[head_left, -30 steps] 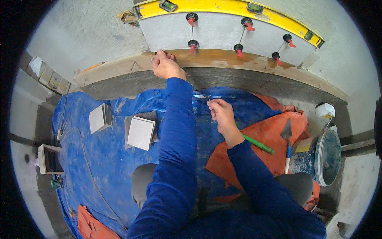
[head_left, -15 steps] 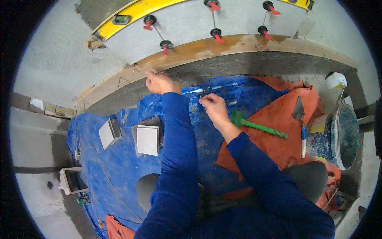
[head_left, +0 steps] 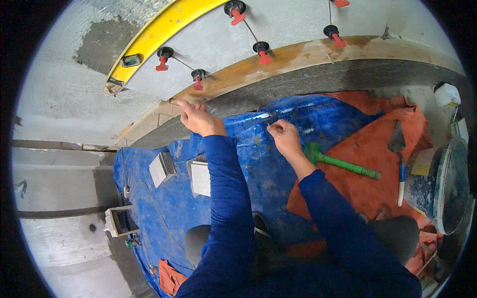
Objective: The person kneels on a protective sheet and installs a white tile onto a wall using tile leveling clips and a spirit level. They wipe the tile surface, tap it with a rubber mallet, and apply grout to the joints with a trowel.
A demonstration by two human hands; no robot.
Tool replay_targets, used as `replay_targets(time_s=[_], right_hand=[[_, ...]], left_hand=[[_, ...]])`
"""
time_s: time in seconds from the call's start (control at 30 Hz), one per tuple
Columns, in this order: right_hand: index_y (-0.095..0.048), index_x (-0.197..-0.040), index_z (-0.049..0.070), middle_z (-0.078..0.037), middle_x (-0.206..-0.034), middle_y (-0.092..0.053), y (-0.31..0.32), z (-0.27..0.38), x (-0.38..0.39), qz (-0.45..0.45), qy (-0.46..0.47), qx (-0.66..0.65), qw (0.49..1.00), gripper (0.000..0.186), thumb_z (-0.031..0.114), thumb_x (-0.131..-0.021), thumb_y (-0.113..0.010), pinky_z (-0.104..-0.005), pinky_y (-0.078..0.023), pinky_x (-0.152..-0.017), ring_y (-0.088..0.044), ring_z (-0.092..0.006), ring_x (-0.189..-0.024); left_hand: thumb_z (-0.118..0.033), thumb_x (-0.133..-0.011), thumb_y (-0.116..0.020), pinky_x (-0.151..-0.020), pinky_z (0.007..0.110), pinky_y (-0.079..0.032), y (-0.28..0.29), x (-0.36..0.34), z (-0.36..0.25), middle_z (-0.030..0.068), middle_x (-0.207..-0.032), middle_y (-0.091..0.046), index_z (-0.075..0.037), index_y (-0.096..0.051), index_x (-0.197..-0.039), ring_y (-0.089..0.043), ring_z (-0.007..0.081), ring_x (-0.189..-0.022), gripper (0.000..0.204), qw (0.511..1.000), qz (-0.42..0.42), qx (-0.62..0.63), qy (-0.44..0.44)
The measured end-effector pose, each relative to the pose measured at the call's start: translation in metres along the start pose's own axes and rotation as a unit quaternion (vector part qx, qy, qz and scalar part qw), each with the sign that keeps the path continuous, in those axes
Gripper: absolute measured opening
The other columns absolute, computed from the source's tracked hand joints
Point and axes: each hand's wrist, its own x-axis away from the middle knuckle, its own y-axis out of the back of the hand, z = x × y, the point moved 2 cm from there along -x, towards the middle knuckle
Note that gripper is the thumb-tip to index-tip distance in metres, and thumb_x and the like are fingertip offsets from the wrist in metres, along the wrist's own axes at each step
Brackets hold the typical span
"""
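Observation:
My left hand [head_left: 198, 120] is raised to a wooden batten [head_left: 278, 64] along the wall. Its index finger is stretched out to a small dark piece at the batten's upper edge, below a large pale wall panel [head_left: 213, 52]; the other fingers are curled. My right hand [head_left: 287, 139] hovers over the blue tarp [head_left: 263, 174], thumb and fingertips pinched together. Whatever they hold is too small to make out. Beside that hand lies a green mallet [head_left: 348, 165]. Black suction cups with red levers [head_left: 262, 49] sit on the panel and batten, joined in pairs by rods.
A yellow spirit level [head_left: 164, 32] rests along the panel's upper side. Small stacked tiles [head_left: 161, 170] and another pale tile [head_left: 201, 179] lie on the tarp. To the right are an orange sheet [head_left: 343, 191], a trowel [head_left: 400, 164] and a stained bucket [head_left: 437, 184].
The view has turned and shifted left. My left index finger has stretched out to the small piece at the batten's edge. My right hand keeps its pinch.

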Motion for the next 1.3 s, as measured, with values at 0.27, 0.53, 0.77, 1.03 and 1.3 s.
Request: replay_targets(time_s=[0.27, 0.53, 0.77, 1.03, 1.3], right_hand=[[-0.071, -0.089, 0.003, -0.015, -0.084, -0.073, 0.023, -0.038, -0.002, 0.019, -0.025, 0.074, 0.997, 0.023, 0.025, -0.085, -0.077, -0.0424, -0.055, -0.073, -0.071, -0.0324, -0.080], [-0.070, -0.088, 0.002, -0.011, -0.080, -0.071, 0.021, -0.076, -0.009, 0.029, -0.016, 0.029, 0.999, 0.020, 0.020, -0.088, -0.077, -0.0371, -0.052, -0.069, -0.067, -0.0235, -0.074], [-0.069, -0.090, 0.001, -0.010, -0.080, -0.070, 0.025, -0.083, -0.008, 0.058, -0.017, 0.033, 0.998, 0.019, 0.018, -0.088, -0.077, -0.0355, -0.052, -0.069, -0.067, -0.0207, -0.075], [-0.069, -0.090, 0.005, -0.015, -0.084, -0.073, 0.036, -0.081, -0.005, 0.076, -0.032, 0.040, 0.996, 0.018, 0.021, -0.086, -0.077, -0.0417, -0.056, -0.071, -0.072, -0.0307, -0.078], [-0.068, -0.089, 0.009, -0.016, -0.086, -0.071, 0.027, -0.072, 0.033, 0.213, 0.069, 0.243, 0.944, 0.019, 0.027, -0.086, -0.071, -0.0525, -0.053, -0.068, -0.068, -0.0400, -0.079]], left_hand=[[-0.056, -0.101, -0.060, -0.082, 0.031, -0.046, -0.006, -0.030, -0.001, 0.0072, -0.108, -0.062, -0.004, -0.057, -0.129, -0.058, 0.0168, -0.093, 0.060, 0.988, 0.093, 0.068, 0.099], [-0.057, -0.099, -0.062, -0.072, 0.028, -0.046, 0.000, -0.047, -0.003, -0.0011, -0.088, -0.059, -0.011, -0.061, -0.105, -0.054, 0.0109, -0.077, 0.046, 0.978, 0.133, 0.078, 0.139], [-0.035, -0.109, -0.049, -0.062, 0.030, -0.055, 0.001, -0.054, -0.006, 0.0060, -0.088, -0.066, -0.007, -0.067, -0.108, -0.061, 0.0172, -0.073, 0.033, 0.974, 0.062, 0.086, 0.200], [-0.020, -0.106, -0.050, -0.072, 0.037, -0.055, 0.000, -0.055, -0.018, 0.0073, -0.094, -0.069, -0.008, -0.069, -0.112, -0.063, 0.0236, -0.087, 0.023, 0.960, 0.074, 0.106, 0.248], [-0.037, -0.103, -0.060, -0.079, 0.033, -0.054, 0.020, -0.085, -0.009, 0.0145, -0.115, -0.069, 0.000, -0.065, -0.121, -0.064, 0.0248, -0.098, 0.042, 0.940, 0.208, 0.141, 0.230]])
